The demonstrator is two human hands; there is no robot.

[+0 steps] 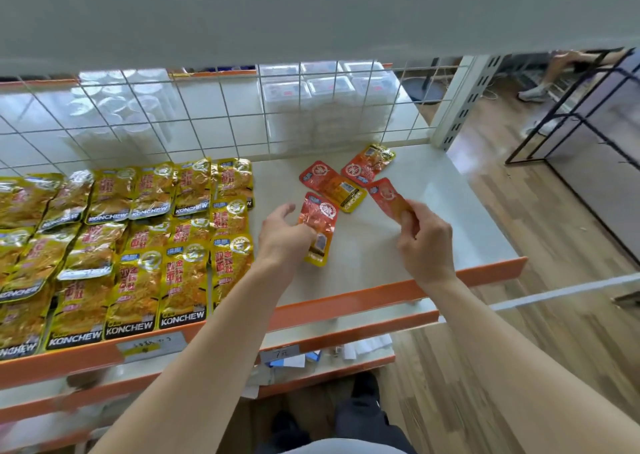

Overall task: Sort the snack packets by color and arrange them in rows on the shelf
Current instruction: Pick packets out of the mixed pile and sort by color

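Packets point(332, 185): 4 red | left hand point(282, 235) holds 1 | right hand point(427, 242) pinches 1

Yellow-gold snack packets point(138, 239) with black bands; red-orange packets point(332, 185) with yellow ends; white shelf point(450, 211), orange edge point(363, 298).

Orange-edged white shelf point(433, 218), yellow packets point(138, 246) in rows at left, red packets point(332, 185) loose mid-right.

Rows of packets point(138, 246) cover the shelf point(450, 211) left of the left hand's fingers point(285, 211); two loose packets point(332, 183) lie just beyond both hands' fingertips, the wire grid point(207, 124) behind them
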